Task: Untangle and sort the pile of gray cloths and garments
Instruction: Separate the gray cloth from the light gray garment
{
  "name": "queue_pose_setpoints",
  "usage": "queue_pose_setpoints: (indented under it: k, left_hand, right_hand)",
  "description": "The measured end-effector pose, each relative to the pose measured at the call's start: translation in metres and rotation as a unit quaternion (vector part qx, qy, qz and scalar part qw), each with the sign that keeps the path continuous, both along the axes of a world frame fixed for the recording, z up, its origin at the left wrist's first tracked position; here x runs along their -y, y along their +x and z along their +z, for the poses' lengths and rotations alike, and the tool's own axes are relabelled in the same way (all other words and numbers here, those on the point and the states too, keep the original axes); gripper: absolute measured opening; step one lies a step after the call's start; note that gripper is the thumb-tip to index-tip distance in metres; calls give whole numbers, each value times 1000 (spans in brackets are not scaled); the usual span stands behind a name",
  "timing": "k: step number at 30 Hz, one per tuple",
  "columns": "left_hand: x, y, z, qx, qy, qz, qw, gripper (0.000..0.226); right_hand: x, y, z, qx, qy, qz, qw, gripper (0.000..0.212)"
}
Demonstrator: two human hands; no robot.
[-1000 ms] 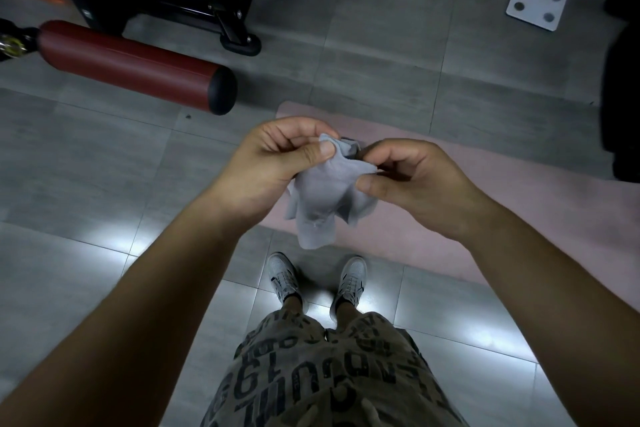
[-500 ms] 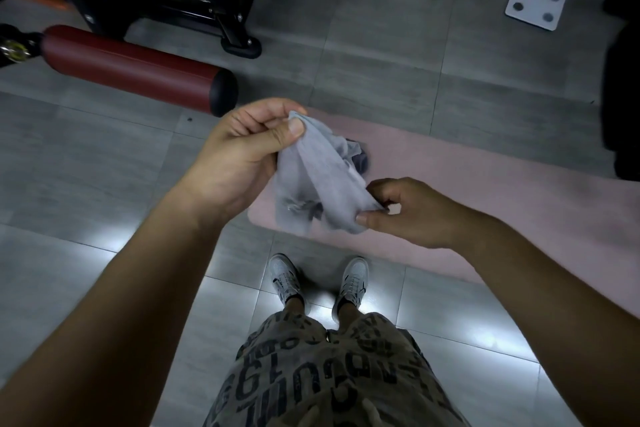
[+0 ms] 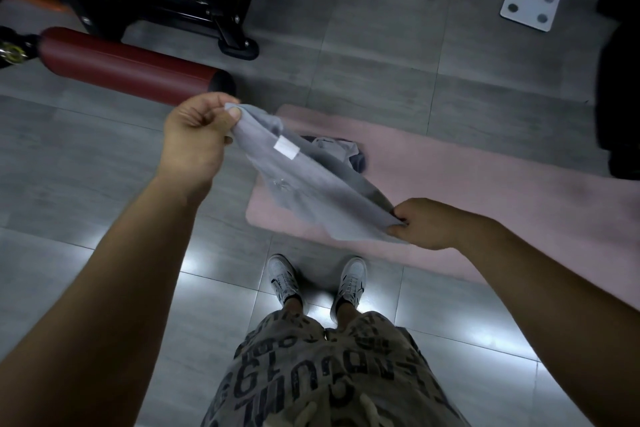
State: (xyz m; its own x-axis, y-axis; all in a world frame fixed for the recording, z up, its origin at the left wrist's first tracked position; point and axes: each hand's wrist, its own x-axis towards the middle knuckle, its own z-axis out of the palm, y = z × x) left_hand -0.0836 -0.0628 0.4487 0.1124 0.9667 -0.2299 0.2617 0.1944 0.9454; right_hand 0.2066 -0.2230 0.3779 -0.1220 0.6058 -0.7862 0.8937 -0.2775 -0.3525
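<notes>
- Pinching the far corner of the gray cloth (image 3: pixel 311 194) between thumb and curled fingers of the left hand (image 3: pixel 195 139), out in front and above the floor tiles (image 3: pixel 86 166).
- Gripping the opposite corner in the right hand (image 3: pixel 429 224), with fingers curled round the edge, lower in the view and closer to the body.
- Stretched in the air between the two grips, over the near corner of the pink mat (image 3: pixel 485 191); long axis on a diagonal, from far left to near right.
- Near the left grip, a small white label (image 3: pixel 286 147) on the cloth.
- Behind the stretched edge, on the mat and partly hidden: a small heap (image 3: pixel 341 149) of gray and dark fabric, probably the rest to sort.
- Probably next: folding across the long axis or laying down flat on the mat, with the right hand already nearer to it.
</notes>
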Motion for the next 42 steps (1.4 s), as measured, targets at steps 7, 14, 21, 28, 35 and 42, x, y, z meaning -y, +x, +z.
queue_pose_setpoints:
  k: [7,14,21,28,35,42]
  left_hand:
    - [-9,-20,-8,35,-25,71,997,19]
    - [-8,-30,-28,47,-52,142,987,20]
    - [-7,-49,-43,83,-70,220,970,22]
    - [-4,-48,-63,117,-117,290,943,25]
    - [-12,-64,-82,108,-180,363,908,19]
    - [-17,-72,-85,112,-210,364,900,19]
  right_hand:
    - [13,19,-11,127,-21,104,986,34]
    - [-3,30,-11,279,49,96,954,30]
    - [-7,52,-6,331,162,114,922,29]
    - [4,72,-15,235,382,24,894,16]
    - [13,70,-4,44,457,17,888,28]
    - [8,64,6,23,449,-107,887,10]
